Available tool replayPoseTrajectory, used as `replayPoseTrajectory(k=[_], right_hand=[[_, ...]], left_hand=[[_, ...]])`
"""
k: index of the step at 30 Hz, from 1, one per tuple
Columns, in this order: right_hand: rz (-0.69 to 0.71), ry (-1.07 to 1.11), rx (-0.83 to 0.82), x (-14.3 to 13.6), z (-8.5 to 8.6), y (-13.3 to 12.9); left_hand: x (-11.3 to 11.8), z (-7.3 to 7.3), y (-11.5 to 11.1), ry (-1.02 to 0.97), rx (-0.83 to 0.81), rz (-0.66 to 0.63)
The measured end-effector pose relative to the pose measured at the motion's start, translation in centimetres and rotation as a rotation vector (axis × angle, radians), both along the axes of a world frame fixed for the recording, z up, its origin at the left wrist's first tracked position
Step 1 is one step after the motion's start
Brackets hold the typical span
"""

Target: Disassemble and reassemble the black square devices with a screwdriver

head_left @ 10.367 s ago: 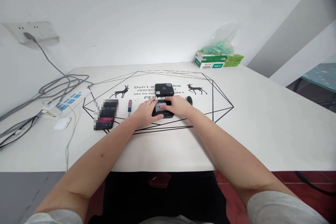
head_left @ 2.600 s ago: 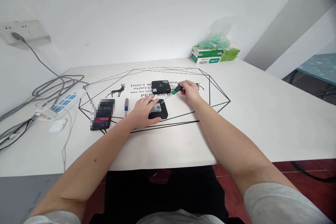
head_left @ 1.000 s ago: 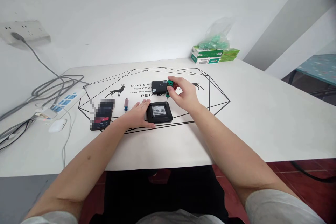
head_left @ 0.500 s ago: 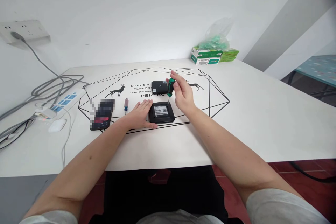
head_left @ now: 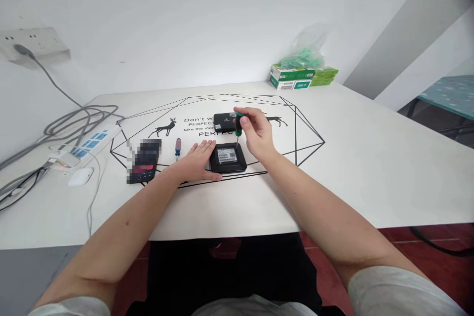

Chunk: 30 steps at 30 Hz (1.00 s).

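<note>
My right hand (head_left: 257,133) grips the green and black handle of a screwdriver (head_left: 239,123) that stands nearly upright. Its tip meets the upper right part of a flat black box (head_left: 240,164) with rounded corners and a white label facing up. Against the left side of this box rests my left hand (head_left: 198,159), fingers stretched out and lying flat. Just behind is a second black box (head_left: 221,122), partly covered by my right hand. A second screwdriver (head_left: 178,147), with a clear reddish handle and blue collar, lies left of my left hand.
A phone (head_left: 144,160), its screen blurred out, lies on the left. Beyond it are a white earphone case (head_left: 81,176), a power strip (head_left: 91,147) and coiled grey cables (head_left: 83,116). Green and white cartons (head_left: 292,78) with a plastic bag (head_left: 305,54) stand at the back right.
The fingers of my right hand have shifted round the screwdriver handle, which is now more upright. My left hand and the labelled box stay where they were.
</note>
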State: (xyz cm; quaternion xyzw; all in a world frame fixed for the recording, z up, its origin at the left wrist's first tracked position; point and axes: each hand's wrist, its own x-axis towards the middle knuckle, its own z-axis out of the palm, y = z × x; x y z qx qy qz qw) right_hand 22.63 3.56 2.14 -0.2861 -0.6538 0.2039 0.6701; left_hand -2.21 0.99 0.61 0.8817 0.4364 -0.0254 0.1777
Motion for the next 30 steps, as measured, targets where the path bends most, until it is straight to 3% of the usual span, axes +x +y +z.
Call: replayPoseTrajectory(k=[12, 20, 25, 30], right_hand=[[-0.179, -0.103, 0.073, 0.40, 0.60, 0.35], [-0.078, -0.076, 0.011, 0.64, 0.81, 0.41], [0.099, 0.058, -0.114, 0.17, 0.37, 0.74], [0.010, 0.026, -0.089, -0.01, 0.27, 0.28]], left_hand=[[0.24, 0.63, -0.42, 0.048, -0.023, 0.024], [-0.06, 0.20, -0.11, 0.016, -0.014, -0.005], [-0.18, -0.14, 0.09, 0.002, 0.006, -0.015], [-0.08, 0.13, -0.08, 0.008, -0.001, -0.004]])
